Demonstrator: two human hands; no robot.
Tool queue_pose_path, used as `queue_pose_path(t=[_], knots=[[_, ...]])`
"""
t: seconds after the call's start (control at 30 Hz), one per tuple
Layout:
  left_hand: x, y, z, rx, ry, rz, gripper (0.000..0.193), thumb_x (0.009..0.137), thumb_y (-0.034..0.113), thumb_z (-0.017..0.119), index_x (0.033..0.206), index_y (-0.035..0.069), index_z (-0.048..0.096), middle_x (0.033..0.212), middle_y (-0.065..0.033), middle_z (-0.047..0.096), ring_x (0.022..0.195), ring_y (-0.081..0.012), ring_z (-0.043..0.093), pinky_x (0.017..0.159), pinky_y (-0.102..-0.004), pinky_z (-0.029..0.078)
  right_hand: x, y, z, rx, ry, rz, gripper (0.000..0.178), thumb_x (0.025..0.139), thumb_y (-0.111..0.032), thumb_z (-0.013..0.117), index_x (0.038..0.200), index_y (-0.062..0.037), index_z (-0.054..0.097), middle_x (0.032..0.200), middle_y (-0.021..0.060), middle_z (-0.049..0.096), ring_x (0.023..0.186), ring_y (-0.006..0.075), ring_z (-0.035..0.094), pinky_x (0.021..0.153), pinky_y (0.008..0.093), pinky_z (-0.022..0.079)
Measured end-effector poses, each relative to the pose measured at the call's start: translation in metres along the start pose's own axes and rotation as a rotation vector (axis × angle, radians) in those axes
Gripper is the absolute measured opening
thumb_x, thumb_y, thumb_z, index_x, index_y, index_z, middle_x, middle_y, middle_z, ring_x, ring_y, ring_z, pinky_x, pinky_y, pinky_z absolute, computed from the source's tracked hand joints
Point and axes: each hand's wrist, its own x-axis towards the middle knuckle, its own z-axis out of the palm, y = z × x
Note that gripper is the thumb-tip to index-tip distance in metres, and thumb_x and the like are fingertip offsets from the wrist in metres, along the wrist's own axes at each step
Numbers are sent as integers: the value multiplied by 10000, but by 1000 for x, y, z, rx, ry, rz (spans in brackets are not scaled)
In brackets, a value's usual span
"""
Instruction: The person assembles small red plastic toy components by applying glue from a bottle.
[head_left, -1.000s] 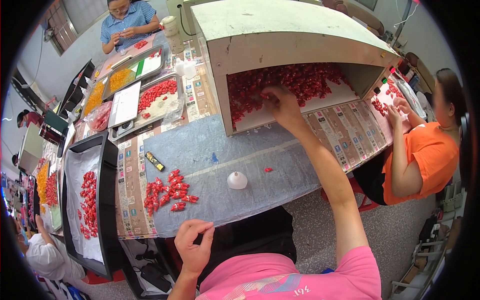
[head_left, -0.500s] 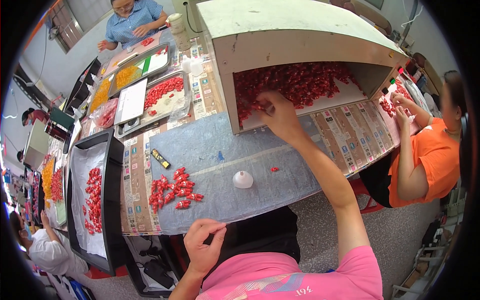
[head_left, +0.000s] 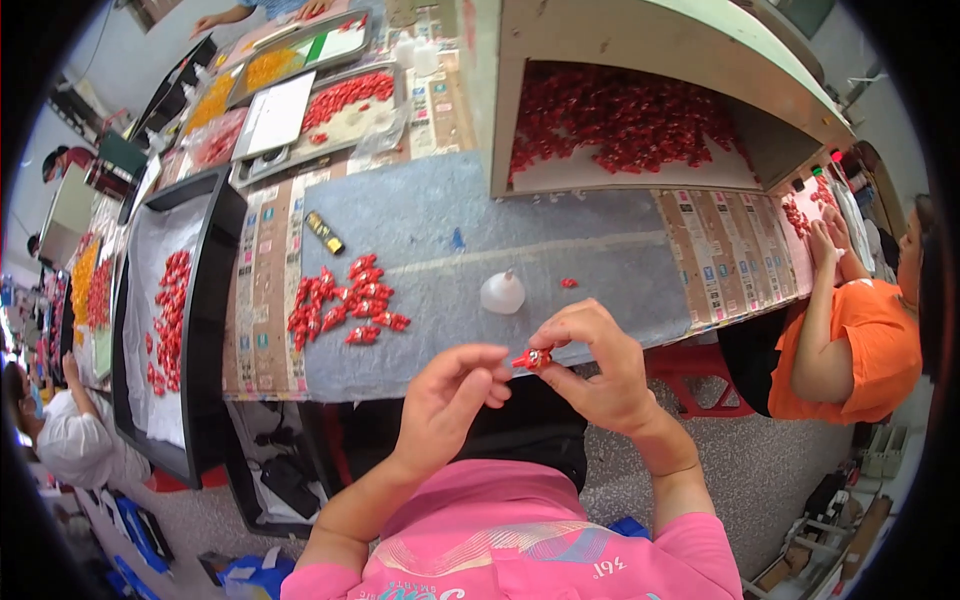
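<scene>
A small red plastic figure (head_left: 532, 359) is pinched between the thumb and fingers of my right hand (head_left: 598, 368), just past the table's front edge. Close on its left, my left hand (head_left: 450, 405) has loosely curled fingers with a gap between thumb and forefinger, and I see nothing in them. Whether its fingertips touch the figure is hard to tell. Beyond my hands, a white, dome-shaped bottle (head_left: 502, 293) stands on the blue-grey mat (head_left: 420, 215), with one small red piece (head_left: 569, 283) right of it. A loose pile of red figures (head_left: 345, 300) lies at the mat's left.
A pale box (head_left: 640, 185) holding a heap of red pieces (head_left: 620, 115) stands at the back. Left are a black tray (head_left: 225, 260) of red pieces and metal trays (head_left: 395, 120). A dark tube (head_left: 324, 232) lies on the mat. A co-worker in orange (head_left: 850, 350) sits at right.
My right hand has come back from inside the box and now holds a red figure in front of me. My left hand has moved right to meet it. The view has shifted.
</scene>
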Motion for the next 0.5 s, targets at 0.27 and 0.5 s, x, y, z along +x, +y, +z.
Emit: queue_pose_path(t=[0.27, 0.5], knots=[[-2, -14, -10, -210, -84, -111, 171, 911, 97, 598, 1051, 2, 572, 985, -64, 625, 819, -94, 589, 736, -228, 496, -10, -2, 21, 43, -103, -32, 387, 667, 74, 724, 1001, -66, 588, 904, 65, 639, 852, 231, 609, 732, 323, 495], [-7, -9, -9, -190, -51, -106, 199, 872, 31, 631, 1058, 0, 567, 993, -69, 625, 859, -112, 601, 770, -242, 508, -23, -1, 31, 64, -110, 24, 430, 689, 79, 706, 1072, -50, 562, 986, 93, 641, 888, 245, 622, 757, 324, 521]])
